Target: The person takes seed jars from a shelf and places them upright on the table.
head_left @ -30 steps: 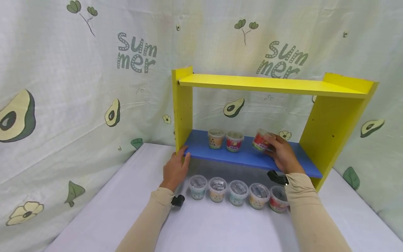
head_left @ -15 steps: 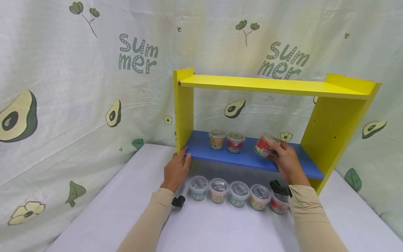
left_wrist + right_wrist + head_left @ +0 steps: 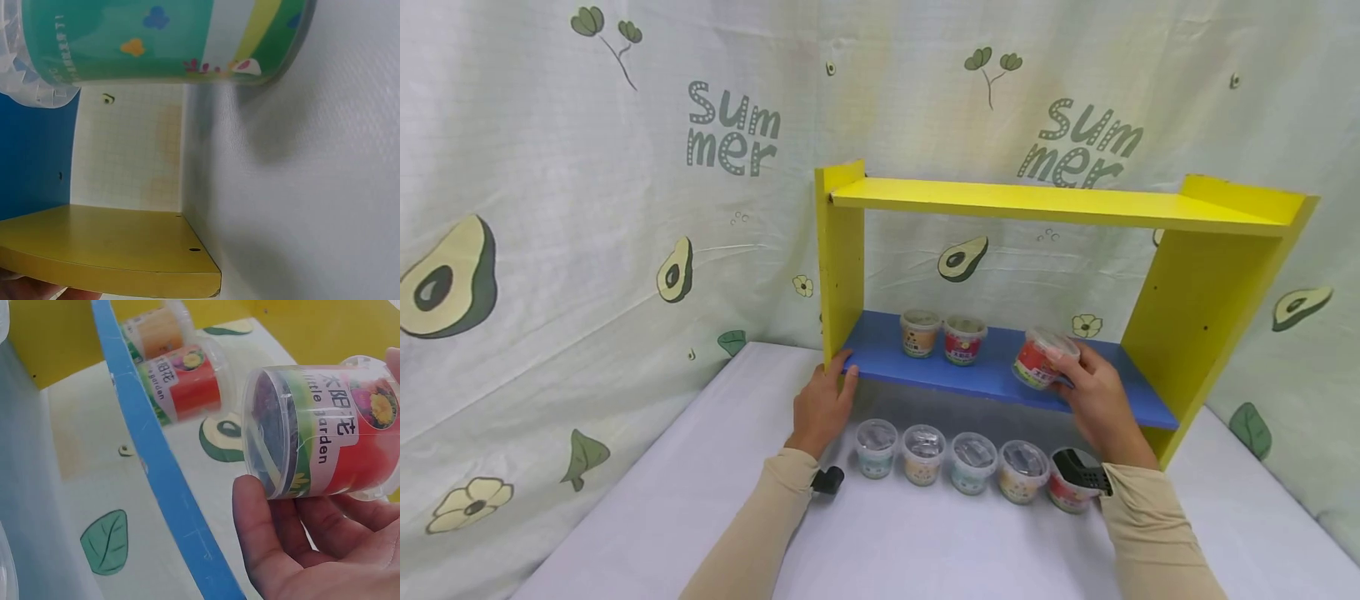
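A clear plastic tub with a red "little garden" label is tilted in my right hand, over the front part of the blue shelf board. In the right wrist view, fingers curl under the tub and the thumb is mostly out of frame. My left hand grips the lower left corner of the shelf unit, at the yellow side panel. An orange-label tub and another red-label tub stand side by side on the blue board, left of the held one.
Below the board, several lidded tubs stand in a row on the white table: a teal one at the left, a red one at the right, partly behind my wrist camera. A yellow upper shelf spans above. A printed curtain hangs behind.
My right hand has drawn the red tub slightly to the right and toward the shelf's front edge. My left hand keeps its hold on the shelf corner.
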`<state>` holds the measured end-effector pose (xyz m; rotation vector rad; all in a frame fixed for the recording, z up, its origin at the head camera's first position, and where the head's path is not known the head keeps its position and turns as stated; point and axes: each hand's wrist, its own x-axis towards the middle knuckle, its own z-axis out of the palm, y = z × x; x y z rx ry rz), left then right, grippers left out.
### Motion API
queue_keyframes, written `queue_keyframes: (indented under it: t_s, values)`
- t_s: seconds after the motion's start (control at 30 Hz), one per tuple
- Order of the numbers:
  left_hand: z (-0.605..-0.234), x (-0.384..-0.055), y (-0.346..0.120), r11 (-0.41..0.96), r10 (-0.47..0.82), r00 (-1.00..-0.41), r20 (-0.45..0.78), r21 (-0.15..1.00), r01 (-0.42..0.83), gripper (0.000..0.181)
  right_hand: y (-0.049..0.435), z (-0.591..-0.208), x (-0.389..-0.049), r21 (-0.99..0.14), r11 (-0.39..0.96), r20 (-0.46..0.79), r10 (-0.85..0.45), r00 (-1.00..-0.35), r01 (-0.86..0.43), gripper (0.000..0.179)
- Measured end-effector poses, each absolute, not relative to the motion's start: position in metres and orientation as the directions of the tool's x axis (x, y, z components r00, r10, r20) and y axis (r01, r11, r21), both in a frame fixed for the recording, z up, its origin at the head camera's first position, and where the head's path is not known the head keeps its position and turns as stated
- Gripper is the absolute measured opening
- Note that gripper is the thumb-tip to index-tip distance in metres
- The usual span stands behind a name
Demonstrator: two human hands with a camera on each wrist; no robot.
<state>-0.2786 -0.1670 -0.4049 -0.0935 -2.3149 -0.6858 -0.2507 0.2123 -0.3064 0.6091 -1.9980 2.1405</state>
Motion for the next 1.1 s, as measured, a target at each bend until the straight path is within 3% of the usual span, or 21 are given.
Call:
queue_keyframes:
  t_s: [0.27,1.1]
  values:
    - [-0.402,-0.281,-0.168,0.854,-0.124,-0.738,0.664,0.450,0.261,0.049,0.206,-0.302,-0.244,-0.916,0.042,0.383,-0.202,-0.901,-0.399,0.060]
    - [-0.407,-0.284,-0.169,0.843,-0.105,-0.750,0.653,0.458,0.282,0.050,0.151,-0.324,-0.230,-0.938,0.071,0.301,-0.320,-0.898,-0.339,0.054]
